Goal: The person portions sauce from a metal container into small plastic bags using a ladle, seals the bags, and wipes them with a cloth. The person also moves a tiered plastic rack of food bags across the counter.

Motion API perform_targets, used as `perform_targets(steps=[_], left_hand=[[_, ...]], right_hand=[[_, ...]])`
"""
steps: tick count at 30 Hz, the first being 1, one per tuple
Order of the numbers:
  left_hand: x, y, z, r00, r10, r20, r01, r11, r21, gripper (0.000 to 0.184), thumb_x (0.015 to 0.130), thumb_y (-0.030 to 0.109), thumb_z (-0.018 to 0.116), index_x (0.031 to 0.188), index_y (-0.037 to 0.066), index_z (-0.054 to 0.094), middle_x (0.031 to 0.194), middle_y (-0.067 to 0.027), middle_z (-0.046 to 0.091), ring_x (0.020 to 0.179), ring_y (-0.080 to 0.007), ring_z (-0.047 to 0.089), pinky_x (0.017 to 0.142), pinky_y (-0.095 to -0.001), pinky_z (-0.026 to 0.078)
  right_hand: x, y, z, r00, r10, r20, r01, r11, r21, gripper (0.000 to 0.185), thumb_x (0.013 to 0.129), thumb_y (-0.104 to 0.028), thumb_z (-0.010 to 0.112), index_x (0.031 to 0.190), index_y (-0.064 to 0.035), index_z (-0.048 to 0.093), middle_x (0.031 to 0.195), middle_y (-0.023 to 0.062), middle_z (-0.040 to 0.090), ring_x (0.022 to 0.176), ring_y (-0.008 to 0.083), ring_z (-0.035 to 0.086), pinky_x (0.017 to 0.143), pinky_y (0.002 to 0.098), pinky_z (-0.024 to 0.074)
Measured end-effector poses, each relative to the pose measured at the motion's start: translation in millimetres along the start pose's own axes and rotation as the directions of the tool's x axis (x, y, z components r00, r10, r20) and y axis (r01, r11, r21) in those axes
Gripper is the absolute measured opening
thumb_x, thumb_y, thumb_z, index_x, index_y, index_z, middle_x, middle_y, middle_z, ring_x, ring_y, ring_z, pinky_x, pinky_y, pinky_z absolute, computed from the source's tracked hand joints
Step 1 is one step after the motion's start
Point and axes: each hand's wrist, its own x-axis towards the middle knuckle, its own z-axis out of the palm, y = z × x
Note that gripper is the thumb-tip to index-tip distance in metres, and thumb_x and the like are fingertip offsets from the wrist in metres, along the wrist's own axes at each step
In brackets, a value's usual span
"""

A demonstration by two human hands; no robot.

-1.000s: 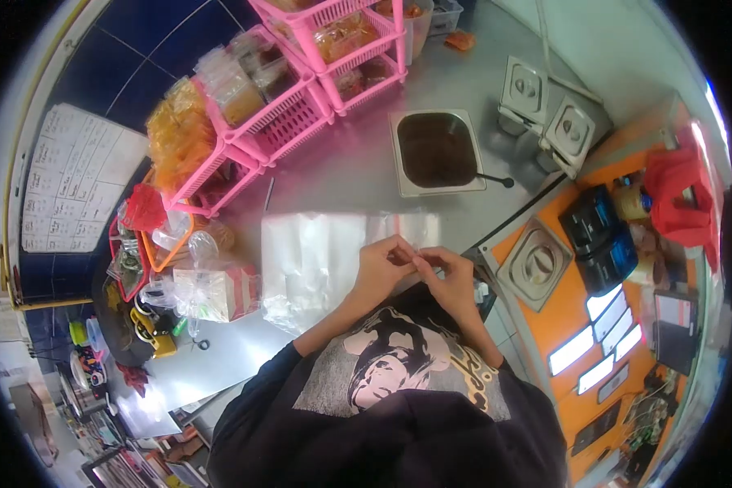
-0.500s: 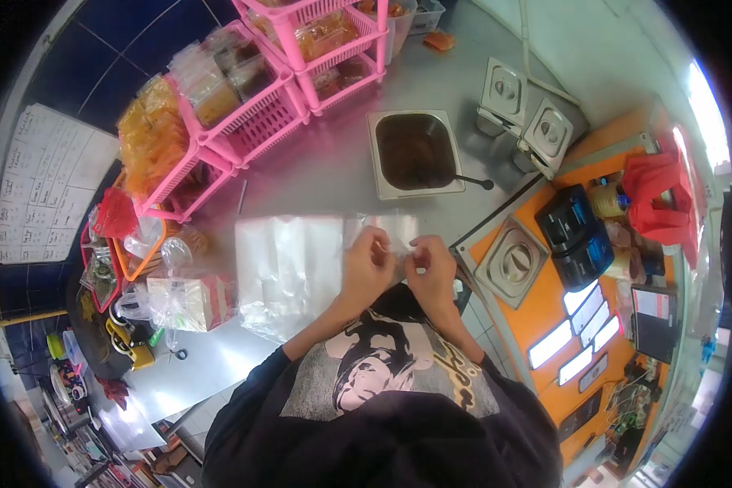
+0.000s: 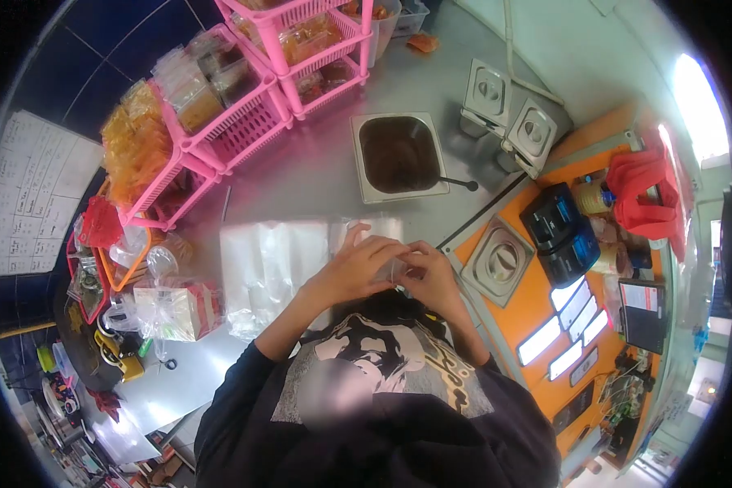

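In front of my chest, my left hand [image 3: 356, 267] and my right hand [image 3: 426, 273] meet over the near edge of the steel counter. Between their fingertips is a thin piece of clear plastic, apparently a small bag [image 3: 396, 268], mostly hidden by the fingers. My left hand bends across toward the right one, with one finger raised. My right fingers are curled in a pinch. Under and to the left of my left hand, a stack of clear plastic bags [image 3: 272, 264] lies flat on the counter.
Beyond my hands sits a steel pan of dark sauce [image 3: 398, 154] with a ladle [image 3: 459, 184]. Pink baskets [image 3: 244, 134] of packets stand back left. A bagged box [image 3: 175, 309] is left. A pan lid [image 3: 498, 260] and several phones [image 3: 573, 313] lie on the orange surface, right.
My left hand has turned over toward the right hand, its fingers now reaching across. Both hands have come closer together. The whole view has shifted slightly.
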Motion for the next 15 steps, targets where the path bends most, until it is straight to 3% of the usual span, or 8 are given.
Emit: perform_targets(steps=[2,3,4,5,7,8,10,15], left_hand=[[0,-2,-2,1.000,-0.016,-0.002,0.016,1.000,-0.022,0.055,0.078,0.025,0.070,0.126,0.011,0.047,0.121,-0.0063,0.055,0.120,-0.0302,0.046,0.106,-0.0445,0.025],[0,-6,-3,0.988,-0.062,-0.138,0.052,0.996,-0.074,0.052,0.080,0.025,0.069,0.125,0.010,0.047,0.119,-0.0070,0.056,0.116,-0.0287,0.049,0.103,-0.0432,0.030],[-1,-10,-3,0.957,-0.114,-0.268,0.081,0.988,-0.132,0.049,0.083,0.024,0.067,0.125,0.008,0.047,0.117,-0.0076,0.058,0.112,-0.0273,0.053,0.100,-0.0419,0.035],[-1,-14,0,0.956,-0.114,-0.271,0.080,0.987,-0.136,0.049,0.083,0.024,0.067,0.125,0.008,0.047,0.117,-0.0076,0.058,0.112,-0.0273,0.053,0.100,-0.0419,0.035],[0,-24,14,0.862,-0.447,-0.241,0.183,0.716,-0.673,0.043,0.090,0.023,0.062,0.125,0.005,0.045,0.115,-0.0121,0.058,0.106,-0.0230,0.058,0.093,-0.0363,0.044],[1,-31,23,0.861,-0.444,-0.247,0.176,0.716,-0.675,0.043,0.090,0.023,0.062,0.125,0.005,0.045,0.115,-0.0121,0.058,0.106,-0.0230,0.058,0.093,-0.0363,0.044],[2,-38,37,0.824,-0.565,0.041,0.233,0.272,-0.934,0.041,0.094,0.021,0.055,0.128,0.004,0.040,0.113,-0.0149,0.058,0.104,-0.0196,0.058,0.091,-0.0327,0.047],[8,-34,34,0.820,-0.573,0.011,0.182,0.243,-0.953,0.040,0.096,0.020,0.051,0.130,0.004,0.036,0.114,-0.0151,0.057,0.106,-0.0217,0.058,0.091,-0.0341,0.047]], right_hand=[[5,8,-9,0.998,-0.060,-0.009,0.060,0.998,0.004,0.022,0.075,-0.002,0.071,0.096,-0.0003,0.066,0.097,0.0079,0.060,0.068,0.0145,0.060,0.060,0.0256,0.0485],[15,28,-12,0.948,-0.044,-0.314,0.094,0.985,0.146,0.026,0.078,-0.005,0.071,0.102,-0.0005,0.062,0.099,0.0075,0.059,0.068,0.0134,0.059,0.060,0.0251,0.0473],[25,42,-15,0.812,0.021,-0.584,0.168,0.949,0.268,0.031,0.080,-0.008,0.071,0.108,-0.0008,0.058,0.101,0.0070,0.059,0.068,0.0122,0.058,0.059,0.0247,0.0461],[36,43,-19,0.812,0.019,-0.583,0.166,0.950,0.263,0.031,0.080,-0.008,0.071,0.108,-0.0008,0.058,0.101,0.0070,0.059,0.068,0.0122,0.058,0.059,0.0247,0.0461],[63,44,-30,0.728,0.190,-0.659,0.158,0.888,0.431,0.029,0.085,-0.011,0.067,0.109,-0.0013,0.054,0.099,0.0072,0.058,0.071,0.0133,0.058,0.067,0.0260,0.0476],[74,50,-34,0.729,0.183,-0.660,0.161,0.891,0.424,0.029,0.085,-0.011,0.067,0.109,-0.0013,0.054,0.099,0.0072,0.058,0.071,0.0133,0.058,0.067,0.0260,0.0476],[90,66,-39,0.789,0.211,-0.577,0.215,0.785,0.581,0.030,0.086,-0.013,0.067,0.107,-0.0006,0.051,0.098,0.0084,0.057,0.070,0.0139,0.057,0.062,0.0248,0.0460],[125,75,-47,0.673,0.297,-0.677,0.189,0.816,0.547,0.033,0.088,-0.016,0.064,0.114,-0.0006,0.049,0.096,0.0099,0.059,0.068,0.0125,0.057,0.055,0.0219,0.0430]])
